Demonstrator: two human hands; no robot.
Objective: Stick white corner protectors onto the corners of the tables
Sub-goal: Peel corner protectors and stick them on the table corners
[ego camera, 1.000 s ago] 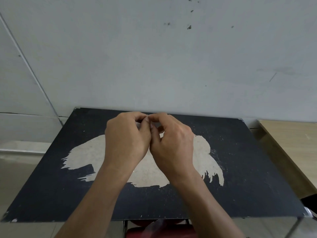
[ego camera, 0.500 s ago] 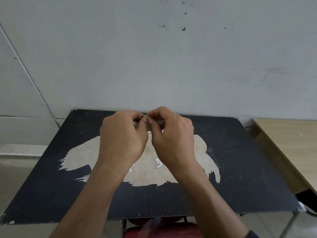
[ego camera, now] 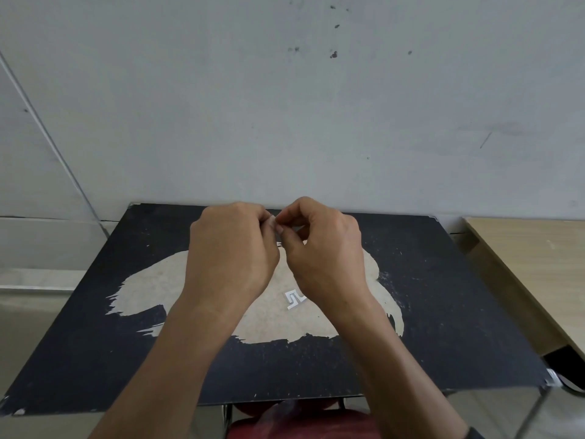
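I find left hand (ego camera: 231, 251) and right hand (ego camera: 329, 248) pinching one corner protector (ego camera: 273, 222) in curled fingers (ego camera: 289, 216) — peeling, I judge. On the worktop (ego camera: 443, 312) lie spares (ego camera: 294, 300); lower-right corner (ego camera: 551, 377) looks fitted, upper corners (ego camera: 134, 206) appear bare.

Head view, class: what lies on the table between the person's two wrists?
White corner protectors lie on the table's worn pale patch, nearer the right hand; the head view shows it.

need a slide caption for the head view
Left hand and right hand pinch a small pale piece over the black table, white corner protectors lying on it.
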